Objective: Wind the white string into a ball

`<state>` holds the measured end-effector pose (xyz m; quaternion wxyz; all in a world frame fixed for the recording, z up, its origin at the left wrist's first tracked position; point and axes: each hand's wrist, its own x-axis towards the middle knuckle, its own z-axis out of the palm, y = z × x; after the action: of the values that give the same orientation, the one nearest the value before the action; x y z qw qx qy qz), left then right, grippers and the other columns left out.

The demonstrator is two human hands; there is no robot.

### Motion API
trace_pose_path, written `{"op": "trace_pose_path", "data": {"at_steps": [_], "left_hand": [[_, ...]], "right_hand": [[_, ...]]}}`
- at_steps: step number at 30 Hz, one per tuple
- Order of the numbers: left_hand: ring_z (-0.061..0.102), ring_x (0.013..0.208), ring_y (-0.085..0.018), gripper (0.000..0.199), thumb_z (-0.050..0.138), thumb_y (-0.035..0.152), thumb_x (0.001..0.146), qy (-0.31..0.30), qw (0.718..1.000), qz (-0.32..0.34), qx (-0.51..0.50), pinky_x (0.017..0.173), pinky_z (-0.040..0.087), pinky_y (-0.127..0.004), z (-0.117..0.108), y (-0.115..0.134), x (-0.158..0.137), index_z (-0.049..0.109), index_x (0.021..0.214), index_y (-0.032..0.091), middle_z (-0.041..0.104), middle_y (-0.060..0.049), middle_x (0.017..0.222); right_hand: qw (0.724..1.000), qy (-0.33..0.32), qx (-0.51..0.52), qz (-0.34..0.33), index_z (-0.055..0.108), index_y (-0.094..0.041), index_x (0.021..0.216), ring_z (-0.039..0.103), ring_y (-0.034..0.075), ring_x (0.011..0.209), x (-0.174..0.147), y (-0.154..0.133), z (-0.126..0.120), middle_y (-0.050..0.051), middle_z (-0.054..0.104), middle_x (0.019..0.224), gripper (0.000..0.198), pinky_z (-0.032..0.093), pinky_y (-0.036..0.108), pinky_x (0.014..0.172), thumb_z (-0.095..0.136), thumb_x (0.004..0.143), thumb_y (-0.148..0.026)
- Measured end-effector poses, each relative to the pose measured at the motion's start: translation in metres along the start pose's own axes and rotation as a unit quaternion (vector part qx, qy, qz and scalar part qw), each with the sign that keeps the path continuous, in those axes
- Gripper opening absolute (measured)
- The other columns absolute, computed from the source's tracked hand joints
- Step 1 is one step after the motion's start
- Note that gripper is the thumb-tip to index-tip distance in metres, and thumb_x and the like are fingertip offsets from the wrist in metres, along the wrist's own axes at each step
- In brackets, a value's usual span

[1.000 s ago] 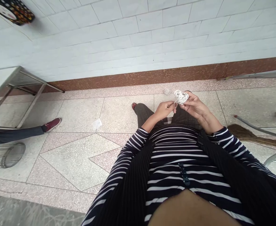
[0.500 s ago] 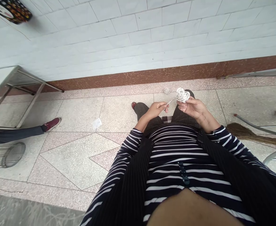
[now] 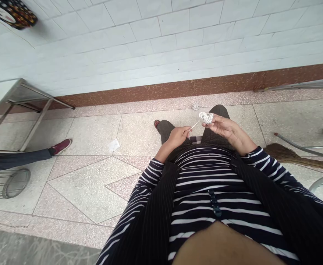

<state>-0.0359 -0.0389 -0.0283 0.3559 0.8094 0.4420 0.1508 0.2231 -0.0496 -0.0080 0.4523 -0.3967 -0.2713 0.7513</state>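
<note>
Presently, above the pale tiled floor (image 3: 139, 134) with its far edge along the brown skirting (image 3: 150, 88), we log the widest change first: the hands. The left hand (image 3: 178, 137) has drawn back over the left thigh (image 3: 165, 128); the right hand (image 3: 226, 129) has lowered the wound bundle (image 3: 206, 117) of white, dark-flecked cord, which shows between the knees. We record the right as closed on the bundle's side, thumb against fingers; the left is narrow, its fingertips pinching the strand (image 3: 195, 125) that leaves the bundle. The strand spans the gap nearly straight. For the winding work we judge this to mean a length under light tension, the coils kept together by the right hand's grip.

Against the frame of one second ago: there the left fingertips were just beside the bundle; here the hands are clearly apart. The bundle sat higher and further right then. Unmoved, as far as we can tell: the paper scrap (image 3: 113, 145) on the floor, and a small ball (image 3: 195, 105) near the floor's far edge.
</note>
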Motion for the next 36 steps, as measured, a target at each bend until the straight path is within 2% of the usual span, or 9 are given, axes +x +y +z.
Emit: {"op": "trace_pose_path", "data": {"at_steps": [3, 7, 14, 20, 25, 27, 30, 33, 36], "left_hand": [[0.070, 0.076, -0.017, 0.032, 0.045, 0.023, 0.106, -0.009, 0.999, 0.015, 0.029, 0.076, 0.048, -0.025, 0.004, 0.003, -0.005, 0.077, 0.104, 0.020, 0.078, -0.001, 0.082], [0.070, 0.079, -0.019, 0.034, 0.044, 0.026, 0.109, 0.000, 0.996, 0.037, 0.085, 0.081, 0.049, -0.027, 0.007, 0.005, -0.007, 0.077, 0.104, 0.020, 0.077, -0.003, 0.082], [0.068, 0.074, -0.022, 0.028, 0.052, 0.025, 0.105, 0.000, 0.971, 0.132, 0.201, 0.100, 0.052, -0.041, 0.011, 0.024, 0.004, 0.078, 0.097, 0.019, 0.071, -0.006, 0.071], [0.072, 0.080, -0.022, 0.025, 0.055, 0.015, 0.101, -0.010, 0.941, 0.188, 0.282, 0.126, 0.038, -0.051, -0.011, 0.043, 0.024, 0.079, 0.095, 0.015, 0.073, -0.006, 0.073], [0.072, 0.085, -0.021, 0.029, 0.053, 0.013, 0.103, -0.023, 0.920, 0.218, 0.325, 0.132, 0.033, -0.051, -0.032, 0.049, 0.033, 0.080, 0.097, 0.016, 0.074, -0.007, 0.078], [0.071, 0.086, -0.020, 0.031, 0.051, 0.012, 0.104, -0.018, 0.921, 0.230, 0.312, 0.134, 0.031, -0.051, -0.037, 0.048, 0.034, 0.081, 0.100, 0.018, 0.073, -0.005, 0.079], [0.072, 0.092, -0.019, 0.031, 0.050, 0.014, 0.106, -0.002, 0.932, 0.245, 0.268, 0.136, 0.028, -0.051, -0.042, 0.043, 0.035, 0.081, 0.104, 0.022, 0.074, -0.003, 0.083], [0.072, 0.096, -0.018, 0.028, 0.052, 0.020, 0.109, 0.021, 0.952, 0.235, 0.194, 0.135, 0.029, -0.051, -0.041, 0.034, 0.038, 0.079, 0.104, 0.023, 0.077, -0.002, 0.093], [0.073, 0.096, -0.018, 0.027, 0.053, 0.022, 0.109, 0.056, 0.976, 0.179, 0.112, 0.128, 0.038, -0.049, -0.031, 0.022, 0.044, 0.080, 0.105, 0.021, 0.080, -0.002, 0.099]], "right_hand": [[1.000, 0.002, 0.008, 0.004, 0.071, -0.022, 0.104, 0.072, 0.022, 0.086, 0.002, 0.002, -0.002, 0.007, 0.074, 0.107, 0.050, 0.066, 0.029, 0.063, 0.076, 0.058, -0.003], [0.999, 0.030, -0.010, -0.026, 0.074, -0.024, 0.105, 0.070, 0.019, 0.089, 0.004, 0.008, 0.002, 0.005, 0.076, 0.107, 0.042, 0.067, 0.032, 0.080, 0.089, 0.067, -0.015], [0.968, 0.113, -0.152, -0.165, 0.076, -0.026, 0.114, 0.064, 0.015, 0.078, 0.028, 0.027, 0.005, 0.000, 0.069, 0.095, 0.058, 0.061, 0.029, 0.070, 0.100, 0.064, -0.041], [0.835, 0.167, -0.455, -0.261, 0.076, -0.020, 0.122, 0.070, 0.030, 0.099, 0.025, 0.033, 0.006, 0.013, 0.074, 0.125, 0.047, 0.057, 0.047, 0.097, 0.087, 0.077, -0.029], [0.753, 0.118, -0.615, -0.203, 0.079, -0.015, 0.123, 0.074, 0.033, 0.101, 0.017, 0.029, 0.013, 0.017, 0.079, 0.123, 0.043, 0.055, 0.046, 0.098, 0.078, 0.080, -0.017], [0.771, 0.076, -0.612, -0.160, 0.082, -0.016, 0.114, 0.075, 0.030, 0.089, 0.016, 0.025, 0.014, 0.010, 0.082, 0.100, 0.038, 0.057, 0.041, 0.088, 0.080, 0.076, -0.017], [0.877, 0.013, -0.474, -0.079, 0.083, -0.018, 0.104, 0.070, 0.023, 0.067, 0.013, 0.018, 0.011, 0.000, 0.072, 0.069, 0.036, 0.058, 0.035, 0.072, 0.088, 0.068, -0.020], [0.954, -0.021, -0.298, -0.024, 0.083, -0.019, 0.097, 0.070, 0.019, 0.065, 0.005, 0.010, 0.012, -0.001, 0.072, 0.070, 0.044, 0.063, 0.034, 0.069, 0.098, 0.056, -0.022], [0.975, -0.041, -0.218, -0.014, 0.083, -0.018, 0.092, 0.073, 0.018, 0.072, -0.005, 0.004, 0.020, 0.004, 0.079, 0.084, 0.044, 0.065, 0.031, 0.067, 0.102, 0.052, -0.024]]}}
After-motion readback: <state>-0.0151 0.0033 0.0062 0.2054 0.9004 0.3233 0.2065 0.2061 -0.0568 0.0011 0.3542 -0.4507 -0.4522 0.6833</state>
